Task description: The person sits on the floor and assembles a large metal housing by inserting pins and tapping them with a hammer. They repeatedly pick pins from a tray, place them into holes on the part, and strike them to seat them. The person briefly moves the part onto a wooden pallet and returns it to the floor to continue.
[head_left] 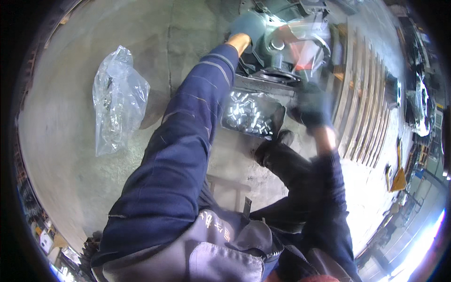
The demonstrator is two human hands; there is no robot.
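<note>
Left gloved hand (248,26) pressed on grey-green cast metal machine housing (277,47), grasp unclear. Right gloved hand (312,109) blurred, can't tell grip. Looks heavy, rigid; grab flange (277,76), probably.

The floor (94,61) was bare grey concrete; a slatted wooden pallet (364,108) lay at the right; bright daylight washed the lower right corner

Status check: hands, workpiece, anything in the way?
Left hand gloved, on grey machine housing. Right hand blurred, grip unclear. Tray of small metal parts directly below.
</note>
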